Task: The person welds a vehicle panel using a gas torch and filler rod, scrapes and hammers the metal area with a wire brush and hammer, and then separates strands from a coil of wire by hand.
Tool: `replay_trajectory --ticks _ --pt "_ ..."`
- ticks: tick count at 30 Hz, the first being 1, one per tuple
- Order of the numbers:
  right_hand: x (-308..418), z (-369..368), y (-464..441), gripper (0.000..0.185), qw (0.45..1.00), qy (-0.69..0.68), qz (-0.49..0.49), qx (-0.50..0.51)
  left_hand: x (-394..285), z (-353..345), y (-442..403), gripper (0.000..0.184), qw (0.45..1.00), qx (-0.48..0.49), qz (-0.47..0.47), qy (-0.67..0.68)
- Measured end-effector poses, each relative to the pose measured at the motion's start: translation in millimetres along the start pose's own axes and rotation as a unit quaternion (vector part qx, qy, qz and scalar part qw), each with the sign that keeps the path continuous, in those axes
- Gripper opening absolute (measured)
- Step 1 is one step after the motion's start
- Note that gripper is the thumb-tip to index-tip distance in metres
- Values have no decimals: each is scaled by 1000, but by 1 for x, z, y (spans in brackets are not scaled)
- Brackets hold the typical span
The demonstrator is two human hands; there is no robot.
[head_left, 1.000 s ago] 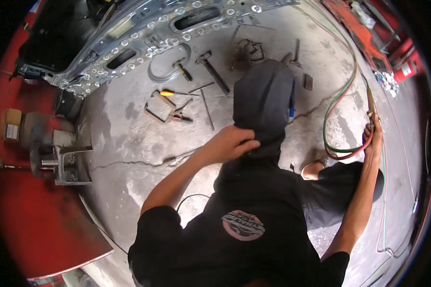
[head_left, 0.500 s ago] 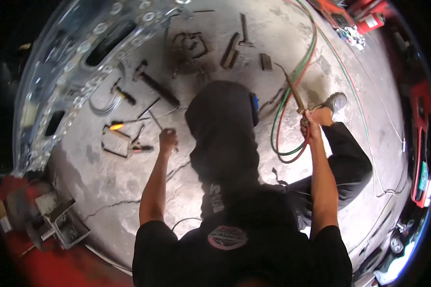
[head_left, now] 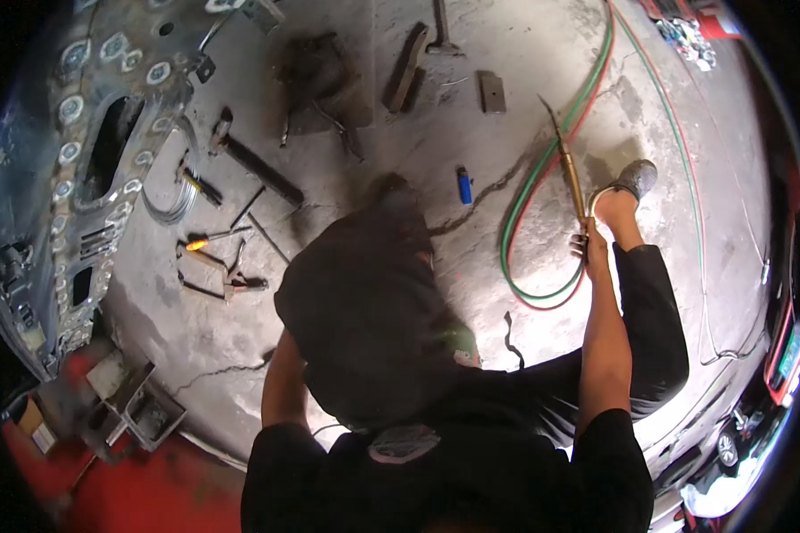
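Note:
My right hand (head_left: pixel 593 244) is wrapped around the handle end of a brass gas torch (head_left: pixel 574 182), whose thin tip points up and away over the floor. A green hose (head_left: pixel 507 244) and a red hose loop beside it. My left forearm (head_left: pixel 284 377) goes behind my bent knee, which hides the left hand. Beyond that knee, a thin rod (head_left: pixel 268 238) lies on the concrete, close to an orange-handled screwdriver (head_left: pixel 213 239) and a hammer (head_left: pixel 262 169). A blue lighter (head_left: pixel 465 186) lies ahead of the knee.
A spot-welded metal panel (head_left: pixel 71 186) stands at left, with a wire coil (head_left: pixel 173 200) beside it. Ahead lie a brush (head_left: pixel 409 69), another hammer (head_left: pixel 442 40) and a metal block (head_left: pixel 492 91). Open metal boxes (head_left: pixel 156 413) sit lower left. My shod foot (head_left: pixel 636 180) is near the torch.
My left hand, closed by the rod before, has gone behind my knee, which has swung left. The blue lighter now shows fully. My right hand still holds the torch; the view has shifted.

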State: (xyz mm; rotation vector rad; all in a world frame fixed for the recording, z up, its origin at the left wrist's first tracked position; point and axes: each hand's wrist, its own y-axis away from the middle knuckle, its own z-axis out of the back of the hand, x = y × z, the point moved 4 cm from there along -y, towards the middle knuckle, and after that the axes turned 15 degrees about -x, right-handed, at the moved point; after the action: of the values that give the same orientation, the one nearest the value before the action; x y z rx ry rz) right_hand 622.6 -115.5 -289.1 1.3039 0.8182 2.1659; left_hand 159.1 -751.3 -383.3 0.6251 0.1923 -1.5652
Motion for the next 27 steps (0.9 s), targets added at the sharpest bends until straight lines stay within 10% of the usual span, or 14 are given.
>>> replay_trajectory --ticks 3,4,9,27 --pt "-8 3 -8 54 996 39 42 -63 3 6 -58 34 978 -146 -145 -40" --pt "-10 2 -11 57 994 58 74 -63 -45 32 -57 36 995 -56 -17 84" --pt "11 -14 3 56 966 89 212 -115 -134 80 -84 35 986 -65 39 150" --pt "105 -121 -60 49 913 165 374 -13 -100 79 -101 37 983 -156 -94 -1"
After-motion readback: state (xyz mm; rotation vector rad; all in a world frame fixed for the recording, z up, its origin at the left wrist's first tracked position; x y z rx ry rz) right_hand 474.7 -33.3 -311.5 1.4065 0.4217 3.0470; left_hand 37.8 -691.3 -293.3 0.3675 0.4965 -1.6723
